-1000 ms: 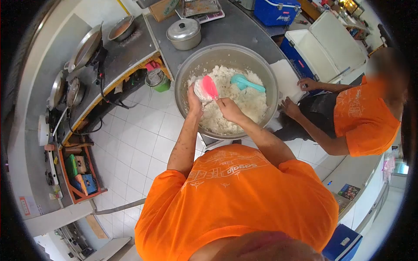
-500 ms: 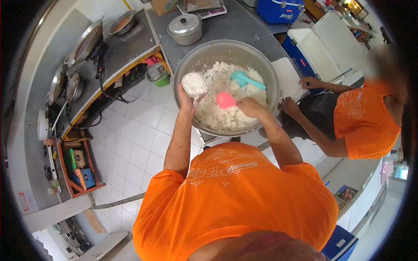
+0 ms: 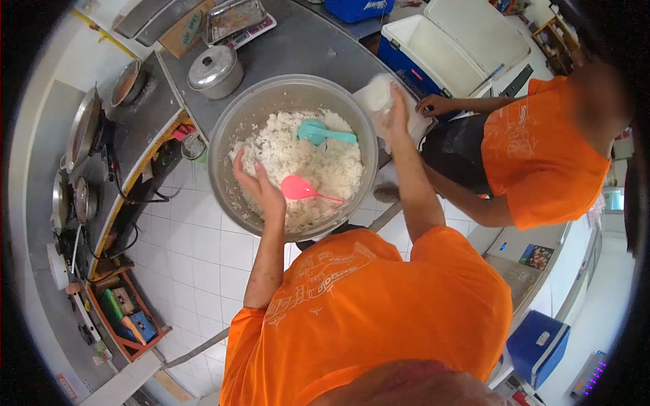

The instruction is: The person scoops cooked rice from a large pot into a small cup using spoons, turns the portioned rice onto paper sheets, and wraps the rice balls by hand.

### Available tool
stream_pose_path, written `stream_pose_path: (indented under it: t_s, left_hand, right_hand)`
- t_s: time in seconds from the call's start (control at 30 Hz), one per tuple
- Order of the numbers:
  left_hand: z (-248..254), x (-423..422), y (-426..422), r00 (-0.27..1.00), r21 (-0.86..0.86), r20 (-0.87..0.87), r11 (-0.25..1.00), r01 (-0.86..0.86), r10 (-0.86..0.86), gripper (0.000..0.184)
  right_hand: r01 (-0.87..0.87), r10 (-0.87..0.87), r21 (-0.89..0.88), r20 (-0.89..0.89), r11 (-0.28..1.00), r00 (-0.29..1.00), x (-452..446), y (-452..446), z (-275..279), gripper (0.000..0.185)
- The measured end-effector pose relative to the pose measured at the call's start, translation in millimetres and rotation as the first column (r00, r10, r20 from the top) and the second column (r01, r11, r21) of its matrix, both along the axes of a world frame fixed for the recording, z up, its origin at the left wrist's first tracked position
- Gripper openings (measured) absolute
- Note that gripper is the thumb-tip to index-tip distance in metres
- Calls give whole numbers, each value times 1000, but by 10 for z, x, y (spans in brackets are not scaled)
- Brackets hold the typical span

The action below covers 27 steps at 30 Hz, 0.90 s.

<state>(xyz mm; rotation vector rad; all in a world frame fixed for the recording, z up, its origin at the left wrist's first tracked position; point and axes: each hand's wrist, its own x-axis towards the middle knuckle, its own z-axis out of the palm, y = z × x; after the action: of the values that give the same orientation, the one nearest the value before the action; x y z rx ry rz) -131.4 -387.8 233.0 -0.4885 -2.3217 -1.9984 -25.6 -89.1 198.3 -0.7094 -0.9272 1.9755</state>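
Observation:
A large metal pot (image 3: pixel 221 203) holds a mound of white cooked rice (image 3: pixel 271 145). My left hand (image 3: pixel 261 188) is open over the pot's near-left side, fingers apart and holding nothing. Just right of it, a pink rice paddle (image 3: pixel 298 187) lies on the rice; a turquoise rice paddle (image 3: pixel 315 131) rests farther back. Beyond the pot's right rim, my right hand (image 3: pixel 398 116) is against a small cup of rice (image 3: pixel 378 99), held over white paper (image 3: pixel 412 128). The cup's outline is blurred.
At the right, another person in an orange shirt (image 3: pixel 555 135) reaches a hand (image 3: pixel 435 105) toward the paper. An open cooler (image 3: pixel 433 57) stands behind. A lidded pot (image 3: pixel 215 71) and a scale (image 3: pixel 254 30) are at the back; pans (image 3: pixel 84 128) line the left counter.
The cup of rice has gone from my left hand to my right, over the paper. My right hand has let go of the pink paddle, now lying on the rice. The view has shifted.

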Motion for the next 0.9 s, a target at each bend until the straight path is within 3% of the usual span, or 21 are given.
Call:
stream_pose_path:
  t_s: [0.03,0.07,0.1,0.13,0.17,0.2,0.23,0.3,0.4,0.47,0.53,0.6,0.67,0.7,0.73,0.77,0.83,0.9]
  left_hand:
    - [-26,5,-32,1000,-3,-11,1000,-18,18,46]
    - [-71,17,-62,999,1,-10,1000,-30,30,46]
    - [-139,50,-102,997,15,46,998,-64,63,43]
    - [-204,70,-122,990,31,101,994,-102,99,40]
    - [-266,73,-154,987,37,107,992,-121,117,40]
    - [-303,95,-204,985,43,132,992,-121,114,37]
    - [-344,121,-225,981,47,155,992,-121,113,35]
    - [-380,123,-275,975,24,186,991,-132,125,33]
    - [-360,165,-298,960,-4,248,992,-130,126,31]
    - [-306,140,-222,954,-10,272,992,-128,126,31]
    - [-244,147,-149,897,33,400,981,189,-187,34]
    - [-225,147,-14,688,130,479,819,559,-546,47]
    - [-78,181,191,425,455,590,718,527,-686,66]
    - [-21,158,228,432,451,597,728,516,-676,66]
    - [31,132,263,387,676,578,687,265,-718,74]
    - [80,99,250,356,820,540,572,-19,-763,81]
    - [184,-67,9,432,841,496,541,-23,-753,80]
    - [156,-272,-374,505,863,443,505,-16,-741,80]
  right_hand:
    - [135,-284,438,296,889,912,45,398,-253,55]
    - [8,-468,670,509,742,722,77,715,-513,55]
    - [-204,-668,800,587,564,458,106,922,-814,55]
    - [-216,-663,802,585,556,467,119,1026,-1207,55]
    - [-447,-543,598,798,665,261,135,1104,-1628,58]
    - [-605,-401,314,916,732,-9,138,1087,-1702,60]
    - [-621,-400,308,916,721,-10,109,1163,-1730,60]
    - [-649,-281,121,948,751,-148,12,1195,-1745,61]
    - [-569,-304,228,952,790,-40,85,1412,-1552,66]
    - [-453,-302,565,793,690,529,256,1568,-1296,73]
    - [-296,-396,731,611,615,686,149,1096,-388,78]
    - [-113,-37,433,323,894,946,-40,75,590,74]
    - [-146,124,630,79,762,989,-226,-581,626,69]
    - [-215,133,769,168,602,977,-278,-902,582,69]
    - [-280,119,869,253,408,960,-316,-1152,546,68]
    - [-284,126,868,255,408,959,-365,-1331,547,68]
    - [-495,128,868,487,44,864,-427,-1613,541,60]
    - [-527,193,845,504,94,842,-435,-1611,492,51]
